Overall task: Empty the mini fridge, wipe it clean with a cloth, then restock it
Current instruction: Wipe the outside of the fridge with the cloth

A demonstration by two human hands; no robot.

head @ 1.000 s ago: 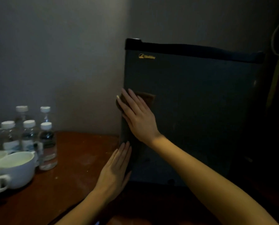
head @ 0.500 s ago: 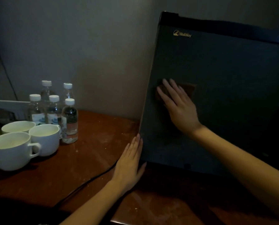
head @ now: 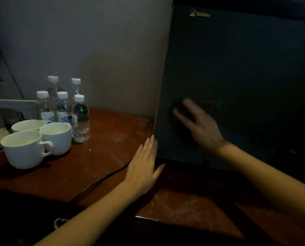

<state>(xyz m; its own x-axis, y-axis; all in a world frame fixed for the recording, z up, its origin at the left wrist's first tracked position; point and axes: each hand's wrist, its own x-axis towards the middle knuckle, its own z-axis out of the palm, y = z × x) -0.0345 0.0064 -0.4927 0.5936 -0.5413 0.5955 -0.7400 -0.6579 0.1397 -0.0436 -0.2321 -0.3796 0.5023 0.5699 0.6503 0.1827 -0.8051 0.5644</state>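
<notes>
Farthest to the left of the mini fridge (head: 236, 77), three white cups (head: 25, 150) stand on the wooden table (head: 109, 139). Just behind them, a little nearer the fridge, five capped water bottles (head: 80, 118) are grouped together, well apart from its side. A dark cable (head: 102, 181) runs across the table toward the fridge's lower left corner. At that corner the left hand (head: 144, 167) lies open, fingers straight and together, its edge against the fridge's left side and the thumb reaching across below the front. It has kept this bracing spot over the last second. The fridge door is closed, with its logo at the upper left. On the lower left part of the door the right hand (head: 201, 126) is spread flat, fingers straight, pressing the brown cloth (head: 207, 105) against the panel. The hand is blurred and the cloth shows only dimly past the fingertips. Half a second ago hand and cloth sat higher, closer to the logo, so the stroke has travelled down the door. That suggests the wiping step is under way on the outside, with the bottles out of the fridge and waiting. Restocking is not yet begun, and the right side of the door probably remains to be covered
</notes>
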